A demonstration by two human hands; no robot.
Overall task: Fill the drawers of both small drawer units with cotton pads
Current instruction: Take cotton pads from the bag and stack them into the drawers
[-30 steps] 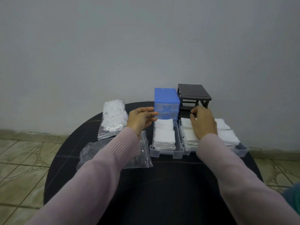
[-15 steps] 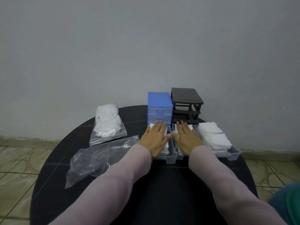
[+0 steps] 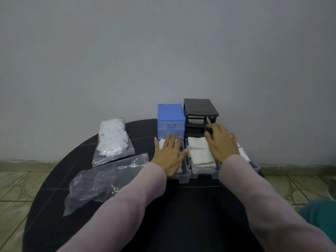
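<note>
Left hand (image 3: pixel 170 157) lies flat, fingers straight, pressing cotton pads (image 3: pixel 199 154) into a clear drawer (image 3: pixel 184 176) standing on the round black table (image 3: pixel 190 215). Right hand (image 3: pixel 221 142) hovers over the next two filled drawers, fingers relaxed, grasping nothing, fingertips near the empty black unit (image 3: pixel 200 110). Blue unit (image 3: pixel 171 119) holds two drawers. Judgement: press stacks level below the rim so drawers slide in cleanly. No legible labels or writing.
</note>
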